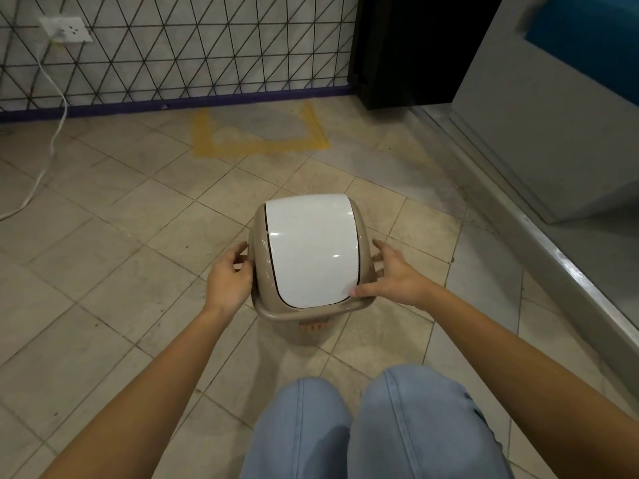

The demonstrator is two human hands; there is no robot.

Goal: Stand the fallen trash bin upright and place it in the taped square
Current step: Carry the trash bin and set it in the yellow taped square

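Note:
A beige trash bin (262, 243) with a white swing lid (311, 250) stands upright on the tiled floor in the middle of the head view, seen from above. My left hand (228, 280) holds its left rim, fingers curled around the edge. My right hand (394, 276) grips the right rim, thumb lying on the lid's near corner. The yellow taped square (262, 145) lies on the floor beyond the bin, against the wall, with nothing inside it. Bin and square are about one tile apart.
A patterned wall with a purple skirting (173, 105) runs behind the square. A white cable (52, 146) hangs from a socket (67, 29) at the far left. A black cabinet (397, 50) and a metal threshold (553, 250) stand at the right. My knees (363, 426) are just behind the bin.

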